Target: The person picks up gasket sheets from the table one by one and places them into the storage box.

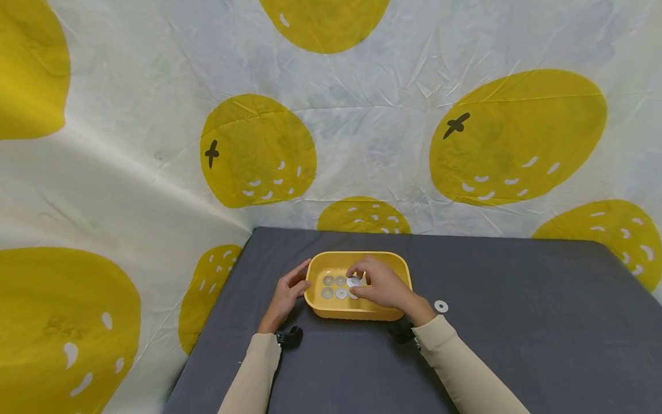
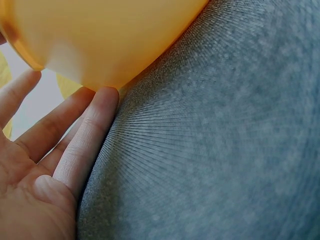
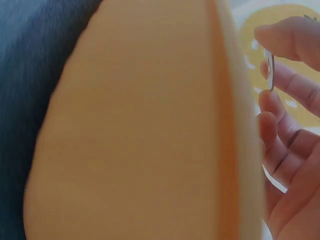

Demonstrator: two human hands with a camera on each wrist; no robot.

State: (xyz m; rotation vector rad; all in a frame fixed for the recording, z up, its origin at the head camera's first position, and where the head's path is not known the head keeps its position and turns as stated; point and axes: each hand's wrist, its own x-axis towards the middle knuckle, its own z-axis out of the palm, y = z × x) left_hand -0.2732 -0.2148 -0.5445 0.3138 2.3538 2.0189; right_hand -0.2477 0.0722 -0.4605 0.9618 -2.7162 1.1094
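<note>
A yellow plastic bin point(image 1: 357, 314) sits on the dark grey cloth. On its floor, flat metal washers point(image 1: 328, 292) lie in two rows, the right end partly hidden by my right hand. That right hand point(image 1: 380, 282) is over the bin and pinches one washer point(image 3: 271, 72) by its edges between thumb and fingertips; the washer is seen edge-on in the right wrist view. My left hand point(image 1: 284, 296) holds the bin's left end, thumb at the rim. In the left wrist view its extended fingers point(image 2: 85, 140) touch the outer wall, the lowest one along the cloth.
Another washer point(image 1: 441, 306) lies on the cloth-covered table point(image 1: 517, 322), right of the bin beside my right wrist. Black straps point(image 1: 289, 337) circle both wrists. A white sheet point(image 1: 372, 155) with yellow fruit prints hangs behind and to the left of the table.
</note>
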